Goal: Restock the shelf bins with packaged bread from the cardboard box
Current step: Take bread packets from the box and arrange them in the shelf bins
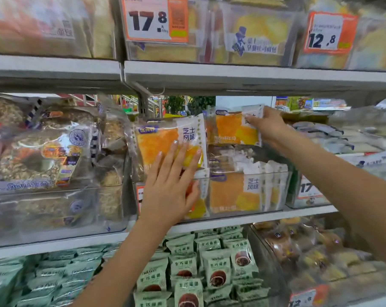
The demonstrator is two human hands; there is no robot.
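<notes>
Left hand: the left hand [169, 187] lies flat with straight fingers on the front of an orange bread pack [165, 147], pressing it upright at the left of the clear bin [243, 191] on the middle shelf [232, 220].
Right hand: the right hand [268, 127] grips the white end of a second orange bread pack [232, 129], held above the bin's back rows.
Pack print: the white side panel reads 芝士风味; the purple brand badge at the corner is too blurred to read.
Bin contents: more packs of the same bread stand in the bin, with the same 芝士风味 panel.
Price tags: an orange tag [156, 18] on the upper shelf reads 17.8; another [329, 33] reads 12.8. A tag [309, 189] to the right of the bin shows "17", the rest cut off by the right forearm.
Lower shelf: green packets [212, 271] read 生巧福团.
Hidden: the tag behind the left hand is mostly covered.
Hard to make out: the ring-shaped bread [39, 160] at left and the far-right bins are blurred.
</notes>
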